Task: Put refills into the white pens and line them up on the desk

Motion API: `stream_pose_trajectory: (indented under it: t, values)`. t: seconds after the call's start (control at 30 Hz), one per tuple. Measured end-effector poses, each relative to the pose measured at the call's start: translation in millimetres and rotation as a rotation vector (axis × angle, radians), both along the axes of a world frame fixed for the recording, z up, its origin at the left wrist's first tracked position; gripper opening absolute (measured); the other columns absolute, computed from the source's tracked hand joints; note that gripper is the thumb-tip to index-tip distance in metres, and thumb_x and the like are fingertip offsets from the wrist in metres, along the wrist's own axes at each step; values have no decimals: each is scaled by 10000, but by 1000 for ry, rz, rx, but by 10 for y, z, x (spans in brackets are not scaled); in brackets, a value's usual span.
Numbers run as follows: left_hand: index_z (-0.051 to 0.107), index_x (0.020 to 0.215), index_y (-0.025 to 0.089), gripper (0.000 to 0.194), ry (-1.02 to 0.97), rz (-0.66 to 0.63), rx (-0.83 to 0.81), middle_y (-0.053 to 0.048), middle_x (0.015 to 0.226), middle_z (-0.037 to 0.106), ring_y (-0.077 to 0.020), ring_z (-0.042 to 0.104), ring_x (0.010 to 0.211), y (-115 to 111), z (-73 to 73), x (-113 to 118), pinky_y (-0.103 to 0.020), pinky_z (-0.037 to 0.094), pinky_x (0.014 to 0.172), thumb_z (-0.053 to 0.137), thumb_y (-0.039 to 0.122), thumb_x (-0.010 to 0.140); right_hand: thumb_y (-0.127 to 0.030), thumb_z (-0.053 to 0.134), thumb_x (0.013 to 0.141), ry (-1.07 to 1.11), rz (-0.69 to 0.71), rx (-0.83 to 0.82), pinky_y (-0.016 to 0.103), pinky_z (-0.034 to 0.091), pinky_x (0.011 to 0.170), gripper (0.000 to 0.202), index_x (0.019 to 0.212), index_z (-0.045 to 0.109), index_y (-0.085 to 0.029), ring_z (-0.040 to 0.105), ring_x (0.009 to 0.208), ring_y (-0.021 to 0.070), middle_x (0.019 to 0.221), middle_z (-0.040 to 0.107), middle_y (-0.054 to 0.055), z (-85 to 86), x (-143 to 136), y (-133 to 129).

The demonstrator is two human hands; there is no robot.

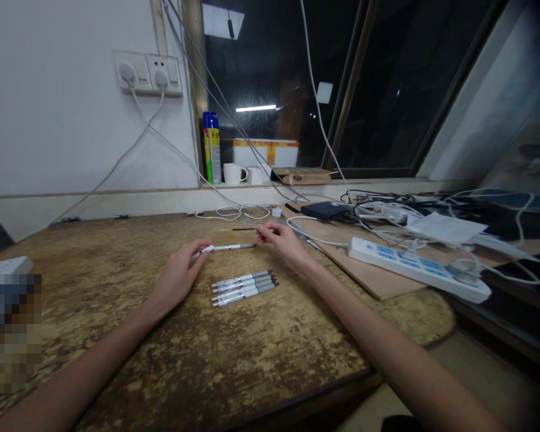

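My left hand (pixel 180 270) is closed around one end of a white and grey pen (pixel 227 247), which points to the right just above or on the tabletop. At the pen's other end, my right hand (pixel 276 237) is pinched with fingertips together. What it holds is too small to make out. Several similar pens (pixel 243 288) with clear ends and grey grips lie side by side in front of both hands. Behind the held pen lies a thin dark stick, like a pen refill (pixel 243 228), running toward my right fingers.
The worn wooden table (pixel 198 372) bears a board (pixel 342 258) at right with a white power strip (pixel 414 267) and tangled cables (pixel 387 210). On the sill stand a spray can (pixel 212 150), a white mug (pixel 233 174) and small boxes. A white box (pixel 9 269) is at far left.
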State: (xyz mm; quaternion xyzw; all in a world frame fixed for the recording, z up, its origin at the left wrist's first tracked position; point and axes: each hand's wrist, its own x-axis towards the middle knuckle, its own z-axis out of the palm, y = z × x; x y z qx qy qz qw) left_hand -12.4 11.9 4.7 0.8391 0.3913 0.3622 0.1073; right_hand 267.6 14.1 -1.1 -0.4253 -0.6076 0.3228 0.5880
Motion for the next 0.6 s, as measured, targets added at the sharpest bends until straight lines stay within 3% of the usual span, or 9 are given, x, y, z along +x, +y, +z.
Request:
stream_pose_trajectory:
  t: [0.2,0.6]
  values:
    - [685,1175,209,359,39,-9,-27,-83,1157,744,-279,674,1056,3,-11,14,-431,500,966,462,431,1003,-538,708,805,-79,-73,54,307,477,766,386,861,703,-156,615,748,169,796,688,45,-36,50,57]
    - [698,1167,231,351,40,-2,-25,-67,1135,748,-276,677,1036,59,-67,9,-399,500,936,465,437,1003,-524,667,837,-125,-82,74,300,473,741,361,811,709,-167,620,737,183,748,695,43,-59,47,113]
